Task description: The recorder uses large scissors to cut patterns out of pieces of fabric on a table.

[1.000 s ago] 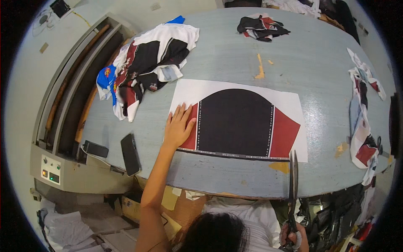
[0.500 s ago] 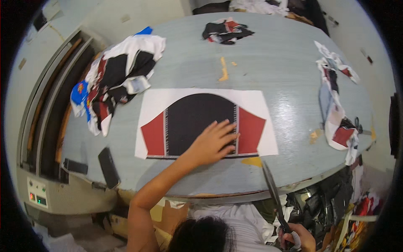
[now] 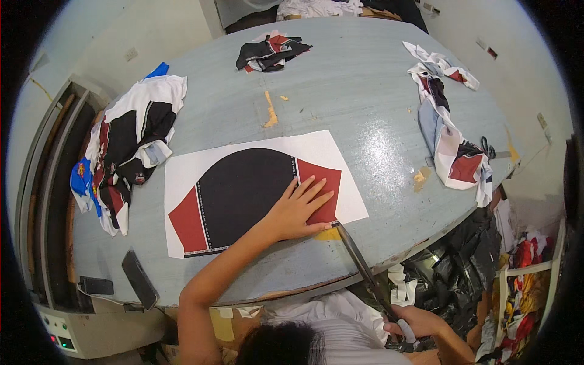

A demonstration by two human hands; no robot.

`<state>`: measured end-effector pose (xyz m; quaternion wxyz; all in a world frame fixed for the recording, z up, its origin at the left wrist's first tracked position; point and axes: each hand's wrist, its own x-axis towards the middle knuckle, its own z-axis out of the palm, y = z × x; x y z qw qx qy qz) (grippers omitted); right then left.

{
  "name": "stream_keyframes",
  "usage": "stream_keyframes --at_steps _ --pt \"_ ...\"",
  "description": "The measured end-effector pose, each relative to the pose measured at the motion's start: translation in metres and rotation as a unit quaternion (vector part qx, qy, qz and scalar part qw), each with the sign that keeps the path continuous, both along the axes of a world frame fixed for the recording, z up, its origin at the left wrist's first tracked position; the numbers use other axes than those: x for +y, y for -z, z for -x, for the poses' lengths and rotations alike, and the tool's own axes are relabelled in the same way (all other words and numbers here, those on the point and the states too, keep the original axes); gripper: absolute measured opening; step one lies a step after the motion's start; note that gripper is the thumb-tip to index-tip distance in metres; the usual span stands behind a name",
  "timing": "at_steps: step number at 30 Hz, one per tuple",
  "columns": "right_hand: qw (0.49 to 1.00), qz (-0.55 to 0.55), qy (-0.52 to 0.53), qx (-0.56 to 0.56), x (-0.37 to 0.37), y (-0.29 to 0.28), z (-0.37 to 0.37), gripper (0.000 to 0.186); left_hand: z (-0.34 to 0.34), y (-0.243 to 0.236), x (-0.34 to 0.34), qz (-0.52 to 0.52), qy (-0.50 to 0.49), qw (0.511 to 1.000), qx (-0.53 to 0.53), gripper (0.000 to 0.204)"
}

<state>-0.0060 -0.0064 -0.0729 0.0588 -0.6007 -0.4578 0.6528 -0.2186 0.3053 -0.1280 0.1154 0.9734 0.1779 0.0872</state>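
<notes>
My left hand (image 3: 292,212) lies spread, fingers apart, on the right part of a printed panel (image 3: 240,194): a black domed centre with dark red sides on a white sheet. My right hand (image 3: 413,322) grips long dark scissors (image 3: 359,255) below the table's front edge; their tips reach the panel's lower right edge beside my left thumb.
Cut pieces lie heaped at the left (image 3: 137,128), back (image 3: 271,55) and right (image 3: 456,146) of the grey-blue table (image 3: 344,103). A phone (image 3: 140,278) and small black device (image 3: 95,285) lie front left. A long machine (image 3: 48,194) stands left. Black plastic (image 3: 456,255) and shelves are at right.
My left hand has moved rightward from the panel's left side to its right side. The scissors now angle leftward to the panel's edge. The view has shifted, so the table looks turned.
</notes>
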Motion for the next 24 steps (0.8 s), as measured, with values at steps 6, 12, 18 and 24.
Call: stream_keyframes --at_steps 6,12,18,24 --pt "0.998 0.018 0.062 0.008 0.013 -0.004 0.011 0.05 0.001 0.007 0.005 -0.016 0.001 1.0 -0.019 0.07" --pt "0.99 0.07 0.08 0.089 0.013 -0.025 -0.007 0.046 0.002 0.009 0.005 -0.022 -0.002 0.998 -0.051 0.069" --pt "0.971 0.097 0.126 0.179 0.002 -0.039 -0.016 0.05 0.001 0.007 0.005 -0.009 0.002 0.999 -0.049 0.07" --pt "0.997 0.03 0.071 0.007 0.029 -0.008 0.009 0.031 0.001 0.006 0.006 -0.008 0.01 0.999 -0.041 0.075"
